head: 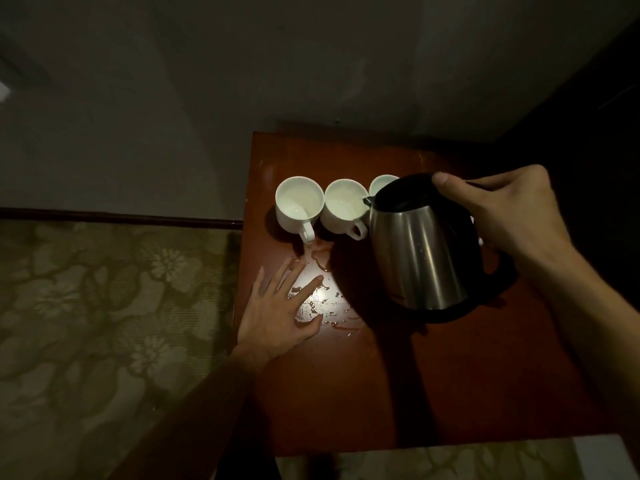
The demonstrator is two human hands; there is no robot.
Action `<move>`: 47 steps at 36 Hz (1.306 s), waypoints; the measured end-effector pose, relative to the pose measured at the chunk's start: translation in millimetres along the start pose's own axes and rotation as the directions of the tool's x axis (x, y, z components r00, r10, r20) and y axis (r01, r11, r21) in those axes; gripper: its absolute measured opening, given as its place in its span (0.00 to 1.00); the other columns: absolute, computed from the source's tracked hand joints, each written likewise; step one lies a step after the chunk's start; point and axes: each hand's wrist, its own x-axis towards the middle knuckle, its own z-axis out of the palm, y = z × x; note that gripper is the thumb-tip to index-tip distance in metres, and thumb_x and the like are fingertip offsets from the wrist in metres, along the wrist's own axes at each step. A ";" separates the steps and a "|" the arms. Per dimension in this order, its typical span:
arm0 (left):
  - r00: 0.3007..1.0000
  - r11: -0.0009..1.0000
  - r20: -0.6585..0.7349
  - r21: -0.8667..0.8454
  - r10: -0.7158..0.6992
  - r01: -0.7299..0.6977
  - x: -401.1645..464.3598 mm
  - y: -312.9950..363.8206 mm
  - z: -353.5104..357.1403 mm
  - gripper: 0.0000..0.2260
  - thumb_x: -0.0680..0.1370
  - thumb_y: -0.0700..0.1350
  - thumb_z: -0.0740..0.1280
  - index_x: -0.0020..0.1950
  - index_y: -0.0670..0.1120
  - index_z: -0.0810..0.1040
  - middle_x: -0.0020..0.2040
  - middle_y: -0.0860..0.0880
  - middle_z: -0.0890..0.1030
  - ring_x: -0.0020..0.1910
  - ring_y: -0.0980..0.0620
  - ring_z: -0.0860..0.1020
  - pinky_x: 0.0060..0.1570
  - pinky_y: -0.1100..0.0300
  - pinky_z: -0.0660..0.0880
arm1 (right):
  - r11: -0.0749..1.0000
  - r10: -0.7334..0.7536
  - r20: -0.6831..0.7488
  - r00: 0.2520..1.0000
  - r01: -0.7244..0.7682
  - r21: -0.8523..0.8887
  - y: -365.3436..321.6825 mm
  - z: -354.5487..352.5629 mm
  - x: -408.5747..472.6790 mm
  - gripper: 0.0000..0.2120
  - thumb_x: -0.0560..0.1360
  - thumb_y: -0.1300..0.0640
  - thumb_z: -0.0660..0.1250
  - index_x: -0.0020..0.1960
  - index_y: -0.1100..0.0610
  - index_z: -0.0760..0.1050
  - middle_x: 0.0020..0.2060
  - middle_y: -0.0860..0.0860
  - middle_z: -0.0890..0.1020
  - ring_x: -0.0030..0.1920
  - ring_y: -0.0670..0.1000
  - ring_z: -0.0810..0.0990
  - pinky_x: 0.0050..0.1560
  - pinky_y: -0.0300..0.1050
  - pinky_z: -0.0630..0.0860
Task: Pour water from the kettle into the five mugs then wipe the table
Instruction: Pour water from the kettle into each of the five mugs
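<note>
White mugs, visible: three — first mug (300,202), second mug (343,206), third mug (381,183), the last mostly hidden behind the kettle. Steel kettle (420,247): one. Wooden counter (450,393): one. Hands: two — left hand (282,315), right hand (509,213).

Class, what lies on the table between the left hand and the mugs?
Head view: spilled water on the table, between left hand and mugs.

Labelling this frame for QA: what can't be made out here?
Head view only:
- Mug count: two mugs show whole, a third mug is half hidden by the kettle; any others are behind it and the right hand.
- Kettle handle: covered by the right hand.
- Water levels: too dim to judge.
- Spilled water: its edge under the left hand is hidden.
- Table: right side lost in shadow.
</note>
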 end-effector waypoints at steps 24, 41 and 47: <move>1.000 1.000 0.001 -0.016 0.002 -0.002 0.4 -0.5 0.7 0.32 0.77 0.70 0.57 0.81 0.64 0.60 0.84 0.50 0.56 0.83 0.48 0.50 0.78 0.36 0.53 | 1.000 0.000 0.026 1.000 0.000 -0.004 0.8 -2.2 3.4 0.15 0.71 0.32 0.75 0.43 0.43 0.82 0.42 0.47 0.87 0.43 0.45 0.86 0.39 0.44 0.77; 1.000 1.000 0.012 -0.027 -0.006 0.006 0.3 -0.2 0.0 0.32 0.78 0.70 0.56 0.81 0.64 0.59 0.84 0.50 0.56 0.83 0.49 0.49 0.78 0.36 0.52 | 1.000 -0.004 0.033 0.999 0.004 -0.016 -0.9 -1.8 4.9 0.13 0.74 0.36 0.75 0.46 0.45 0.83 0.43 0.47 0.87 0.44 0.47 0.86 0.39 0.44 0.76; 1.000 1.000 0.024 -0.018 -0.007 0.007 0.4 -0.6 -0.1 0.32 0.78 0.70 0.55 0.81 0.64 0.58 0.84 0.50 0.55 0.84 0.49 0.48 0.78 0.36 0.51 | 1.000 -0.016 0.035 0.999 0.017 -0.020 -0.1 -0.7 3.1 0.14 0.72 0.33 0.75 0.43 0.43 0.82 0.40 0.46 0.86 0.40 0.46 0.85 0.36 0.44 0.76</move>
